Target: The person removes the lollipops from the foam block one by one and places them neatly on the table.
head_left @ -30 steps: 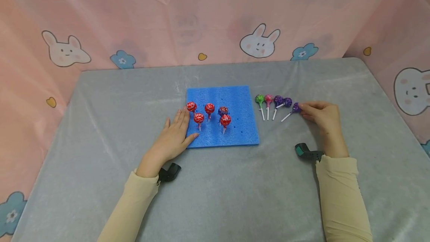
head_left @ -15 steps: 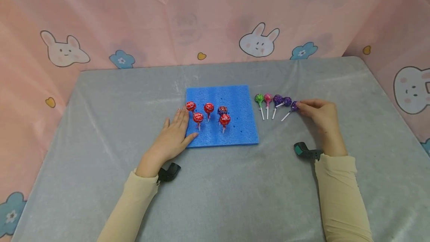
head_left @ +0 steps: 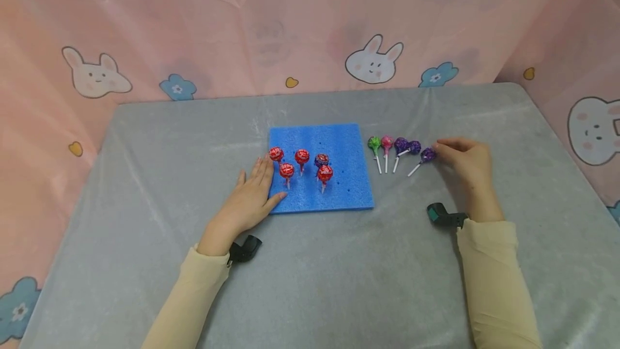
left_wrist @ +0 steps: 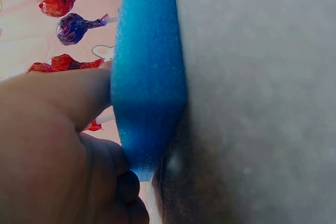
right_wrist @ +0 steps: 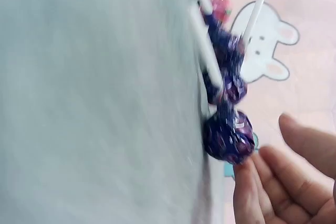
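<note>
Right hand (head_left: 467, 168) has shifted, seemingly released beside three purple lollipops (head_left: 428, 155); left hand (head_left: 246, 198), unclenched, touches foam board (head_left: 344, 176); grey tablecloth (head_left: 339, 284), pink curtain (head_left: 232, 58).

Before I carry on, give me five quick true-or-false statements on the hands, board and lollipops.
1. The left hand touches the left side of the blue board. True.
2. Five lollipops stand in the board. True.
3. The right hand is nearest the board. False: it is nearest the rightmost purple lollipop.
4. The pink lollipop lies next to the green lollipop. True.
5. The green lollipop stands in the board. False: it lies on the table.
</note>
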### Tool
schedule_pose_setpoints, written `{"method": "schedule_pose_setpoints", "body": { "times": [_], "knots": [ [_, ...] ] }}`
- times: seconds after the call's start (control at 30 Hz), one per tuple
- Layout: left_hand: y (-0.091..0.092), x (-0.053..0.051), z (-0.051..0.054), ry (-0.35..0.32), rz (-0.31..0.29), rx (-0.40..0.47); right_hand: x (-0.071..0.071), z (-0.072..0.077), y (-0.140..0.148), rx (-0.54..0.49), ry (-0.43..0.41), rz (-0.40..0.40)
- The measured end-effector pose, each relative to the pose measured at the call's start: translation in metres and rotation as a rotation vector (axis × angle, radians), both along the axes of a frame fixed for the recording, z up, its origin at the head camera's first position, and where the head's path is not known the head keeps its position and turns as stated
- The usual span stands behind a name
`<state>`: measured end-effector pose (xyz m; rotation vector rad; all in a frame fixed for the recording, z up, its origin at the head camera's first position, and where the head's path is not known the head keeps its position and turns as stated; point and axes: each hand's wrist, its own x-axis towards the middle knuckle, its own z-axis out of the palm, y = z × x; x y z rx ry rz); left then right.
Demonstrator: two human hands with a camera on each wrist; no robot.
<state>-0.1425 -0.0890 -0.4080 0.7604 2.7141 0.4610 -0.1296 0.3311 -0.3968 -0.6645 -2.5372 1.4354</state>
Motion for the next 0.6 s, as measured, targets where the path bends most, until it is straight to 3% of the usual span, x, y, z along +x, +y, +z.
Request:
{"method": "schedule_pose_setpoints", "body": {
  "times": [0.17,0.4,0.6],
  "knots": [
    [0.001,0.001,0.000,0.000,0.003,0.004,-0.008,0.005,0.008,0.124,-0.054,0.102],
    [0.000,0.002,0.000,0.000,0.005,0.006,-0.021,0.001,0.010,0.094,-0.063,0.273],
    [0.000,0.001,-0.001,0.016,-0.002,0.011,-0.028,-0.002,0.007,0.126,-0.111,0.332]
  ]
}}
